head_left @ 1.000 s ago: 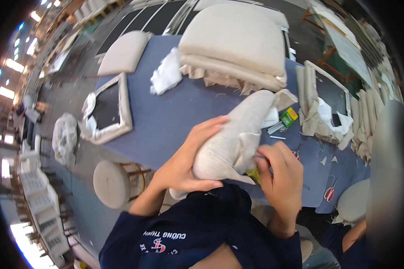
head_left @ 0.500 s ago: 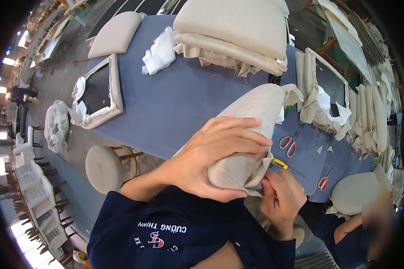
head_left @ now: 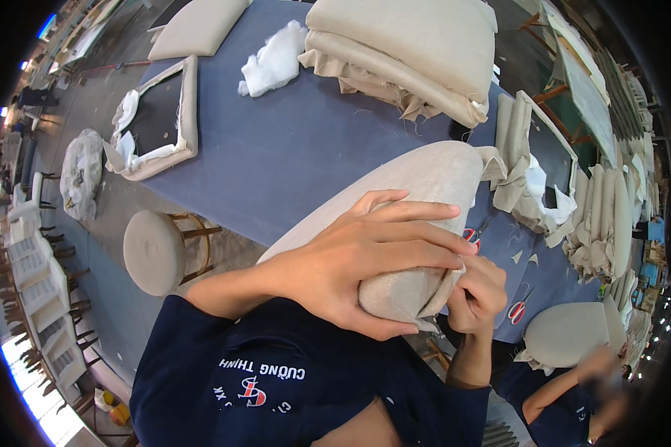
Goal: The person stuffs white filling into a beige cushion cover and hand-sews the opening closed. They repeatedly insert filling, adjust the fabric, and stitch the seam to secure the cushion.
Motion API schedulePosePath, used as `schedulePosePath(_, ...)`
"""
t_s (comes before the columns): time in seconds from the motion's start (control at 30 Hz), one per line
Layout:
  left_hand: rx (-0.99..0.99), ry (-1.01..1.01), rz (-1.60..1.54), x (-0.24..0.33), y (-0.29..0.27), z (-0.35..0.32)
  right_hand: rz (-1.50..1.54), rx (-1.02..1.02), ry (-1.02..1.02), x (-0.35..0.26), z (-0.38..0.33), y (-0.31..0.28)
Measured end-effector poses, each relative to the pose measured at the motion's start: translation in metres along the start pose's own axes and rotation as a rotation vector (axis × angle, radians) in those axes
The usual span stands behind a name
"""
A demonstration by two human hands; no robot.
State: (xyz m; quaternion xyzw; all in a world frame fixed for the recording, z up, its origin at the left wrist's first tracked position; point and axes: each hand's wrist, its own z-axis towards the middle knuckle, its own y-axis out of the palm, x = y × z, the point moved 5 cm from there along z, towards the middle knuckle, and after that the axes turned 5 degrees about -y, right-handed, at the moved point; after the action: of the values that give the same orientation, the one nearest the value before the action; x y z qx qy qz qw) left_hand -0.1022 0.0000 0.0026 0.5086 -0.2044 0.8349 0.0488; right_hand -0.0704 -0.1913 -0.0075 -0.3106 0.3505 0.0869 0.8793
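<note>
A beige fabric-covered seat cushion [head_left: 429,175] is tilted up in front of my chest, its near corner toward me. My left hand [head_left: 365,257] wraps over that corner, fingers across the top face and thumb beneath. At the corner's right side, my right hand [head_left: 481,294] is closed with its fingers bent, pinching the loose fabric edge [head_left: 446,294] of the cover. The folded cloth between the two hands is gathered and creased. Most of the cushion's underside is hidden from view.
On the blue table [head_left: 276,149] lie stacked cushions [head_left: 402,45], white wadding [head_left: 274,59], a partly covered frame [head_left: 190,112] and red-handled scissors [head_left: 516,313]. A round stool [head_left: 154,253] stands left. At the lower right, a co-worker's arm [head_left: 555,391] is near another cushion [head_left: 566,331].
My right hand has moved up against the cushion's edge, near my left fingertips. The cushion and both hands sit slightly further right in view, now covering the yellow-handled tool.
</note>
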Motion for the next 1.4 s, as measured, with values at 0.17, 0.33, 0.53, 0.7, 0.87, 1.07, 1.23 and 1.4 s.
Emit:
schedulePosePath(0.17,-0.062,0.01,0.074,0.001,0.004,-0.002,0.008,-0.122,0.057,0.0,-0.005,-0.008)
schedulePosePath(0.33,-0.07,0.021,0.086,-0.001,0.008,0.003,0.075,-0.1,0.077,0.005,-0.005,-0.014)
schedulePosePath(0.53,-0.061,0.007,0.089,0.002,0.009,0.006,0.012,-0.115,0.101,-0.007,0.0,-0.023)
schedulePosePath(0.7,-0.073,-0.016,0.102,0.003,0.004,0.006,-0.108,-0.163,0.077,-0.015,0.004,-0.022)
schedulePosePath(0.87,-0.062,0.004,0.085,0.006,-0.01,0.004,-0.045,0.115,0.096,0.037,-0.059,-0.081)
schedulePosePath(1.07,-0.009,0.122,-0.042,-0.003,-0.007,0.0,0.519,0.522,0.215,0.02,-0.032,-0.028)
schedulePosePath(1.23,-0.007,0.178,-0.106,0.0,0.001,0.002,0.623,0.516,0.094,0.002,-0.016,0.018)
schedulePosePath(1.4,0.034,0.284,-0.222,-0.01,-0.006,-0.006,0.415,0.396,0.005,-0.006,-0.017,0.02)
